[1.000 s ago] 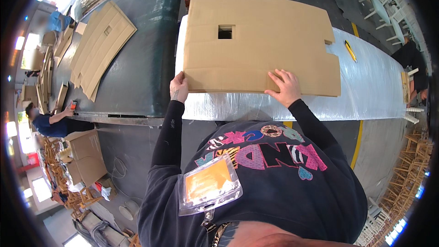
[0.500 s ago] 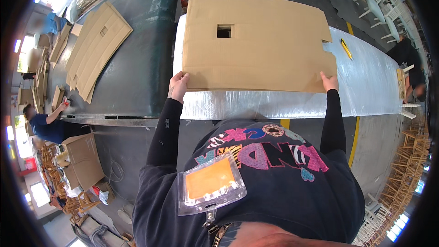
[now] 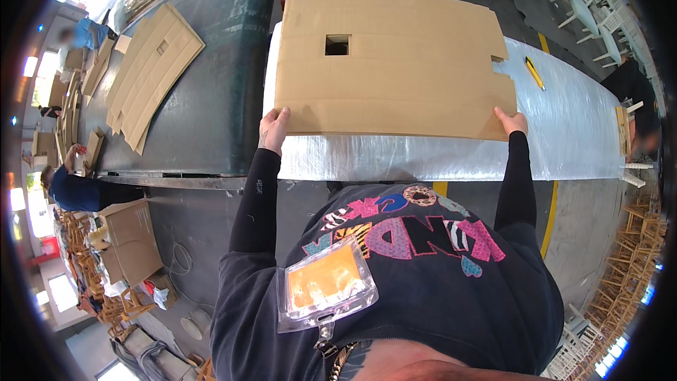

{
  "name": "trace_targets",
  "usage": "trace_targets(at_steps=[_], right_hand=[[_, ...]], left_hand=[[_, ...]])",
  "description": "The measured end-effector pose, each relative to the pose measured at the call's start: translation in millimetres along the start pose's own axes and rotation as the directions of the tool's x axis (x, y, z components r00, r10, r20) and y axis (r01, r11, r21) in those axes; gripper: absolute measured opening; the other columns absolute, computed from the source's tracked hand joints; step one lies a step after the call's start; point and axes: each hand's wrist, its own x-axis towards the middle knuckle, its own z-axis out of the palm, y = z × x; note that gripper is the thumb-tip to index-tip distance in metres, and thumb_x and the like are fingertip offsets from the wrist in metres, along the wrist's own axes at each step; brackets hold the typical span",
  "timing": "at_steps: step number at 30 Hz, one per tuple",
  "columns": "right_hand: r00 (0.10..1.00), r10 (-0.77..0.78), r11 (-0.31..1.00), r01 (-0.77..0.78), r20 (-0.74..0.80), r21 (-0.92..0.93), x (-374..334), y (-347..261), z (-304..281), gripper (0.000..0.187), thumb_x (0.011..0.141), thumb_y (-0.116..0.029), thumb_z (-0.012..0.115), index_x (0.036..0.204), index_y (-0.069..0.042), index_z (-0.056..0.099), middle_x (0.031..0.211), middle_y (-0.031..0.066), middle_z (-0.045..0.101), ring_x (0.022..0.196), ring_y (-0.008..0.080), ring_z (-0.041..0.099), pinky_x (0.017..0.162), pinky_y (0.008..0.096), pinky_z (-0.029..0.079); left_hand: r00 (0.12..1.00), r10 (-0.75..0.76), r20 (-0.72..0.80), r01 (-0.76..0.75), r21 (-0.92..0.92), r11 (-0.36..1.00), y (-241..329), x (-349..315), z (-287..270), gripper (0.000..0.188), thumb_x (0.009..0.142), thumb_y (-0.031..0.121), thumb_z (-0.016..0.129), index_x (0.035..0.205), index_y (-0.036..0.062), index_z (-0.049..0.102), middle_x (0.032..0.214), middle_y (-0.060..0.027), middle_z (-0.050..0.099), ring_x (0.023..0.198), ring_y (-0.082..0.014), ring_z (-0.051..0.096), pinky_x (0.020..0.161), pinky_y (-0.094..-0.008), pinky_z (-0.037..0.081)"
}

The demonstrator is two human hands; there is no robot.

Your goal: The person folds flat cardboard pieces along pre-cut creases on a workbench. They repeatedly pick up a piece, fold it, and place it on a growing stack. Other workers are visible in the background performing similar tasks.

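Observation:
A large brown cardboard sheet [image 3: 395,85] lies in front of me over a table covered in shiny clear film [image 3: 564,127]. It has a square cut-out at its left and a notch in its right edge. At its near left corner, my left hand [image 3: 273,129] grips the edge, thumb on top and fingers hidden beneath. My right hand [image 3: 512,122] holds the near right corner the same way. A yellow box cutter [image 3: 535,73] rests on the film beyond the sheet's right edge.
To the left stands a dark green table [image 3: 211,99] bearing a stack of cut cardboard sheets [image 3: 154,74]. A person [image 3: 77,187] in dark blue works at its far left. White chairs [image 3: 592,14] stand at the far right, wooden stools [image 3: 624,268] at the near right.
The cardboard sheet has shifted slightly to the left and away, with both hands still on its near corners. The person at the left has bent further over the green table's edge.

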Motion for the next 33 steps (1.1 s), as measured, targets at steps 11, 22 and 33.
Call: trace_targets(at_steps=[11, 22, 33], right_hand=[[0.998, -0.06, 0.995, 0.062, -0.032, 0.074, 1, 8, 5, 0.076, 0.069, -0.055, 0.08, 0.12, 0.0, 0.063, 0.117, 0.0173, 0.069, 0.11, 0.0305, 0.066, 0.094, 0.0407, 0.051], [0.994, 0.073, 0.99, -0.082, -0.077, -0.113, -11, 5, 9, 0.088, 0.069, -0.059, 0.079, 0.128, 0.001, 0.056, 0.127, 0.0223, 0.06, 0.114, 0.0362, 0.062, 0.097, 0.0427, 0.05], [0.82, -0.415, 0.881, 0.253, -0.395, -0.399, -79, 22, 15, 0.101, 0.072, -0.06, 0.077, 0.15, -0.012, 0.034, 0.149, 0.0216, 0.036, 0.137, 0.0399, 0.036, 0.109, 0.0651, 0.029]], left_hand=[[0.993, 0.081, -0.084, -0.085, -0.052, 0.995, -6, -12, 10, 0.042, 0.094, 0.032, 0.063, 0.106, -0.0078, 0.066, 0.093, -0.0102, 0.069, 0.086, -0.0131, 0.06, 0.078, -0.0301, 0.047], [0.981, 0.149, -0.121, -0.144, 0.051, 0.988, -17, -20, 0, 0.044, 0.092, 0.038, 0.063, 0.09, -0.0059, 0.062, 0.073, -0.0081, 0.059, 0.072, -0.0136, 0.052, 0.067, -0.0333, 0.044], [0.826, 0.458, 0.329, -0.46, 0.863, 0.21, -10, -89, 48, 0.114, 0.068, 0.046, 0.084, 0.158, 0.0149, 0.02, 0.163, -0.02, 0.013, 0.151, -0.0391, 0.011, 0.12, -0.0574, 0.013]])
